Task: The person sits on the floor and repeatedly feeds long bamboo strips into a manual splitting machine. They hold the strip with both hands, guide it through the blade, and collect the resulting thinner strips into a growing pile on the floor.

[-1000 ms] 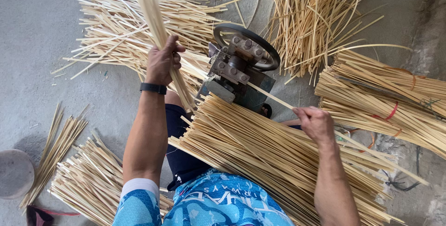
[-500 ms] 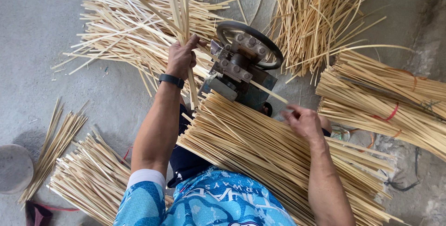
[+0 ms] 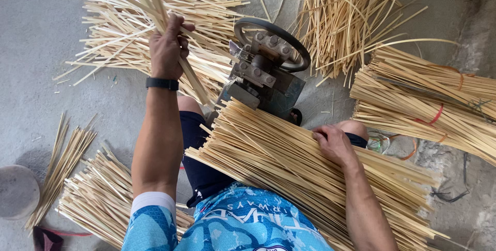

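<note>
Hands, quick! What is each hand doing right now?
Left hand: closed around a few bamboo strips, raised above the floor.
Right hand: fingers bent, resting on the lap bundle of strips; no clear grip.

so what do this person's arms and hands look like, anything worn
Both arms are bare from the elbow down, with no gloves. The left hand has a black band at the wrist. The left sleeve is short, blue patterned, with a white cuff at its end. The right hand and its wrist show nothing worn.
</note>
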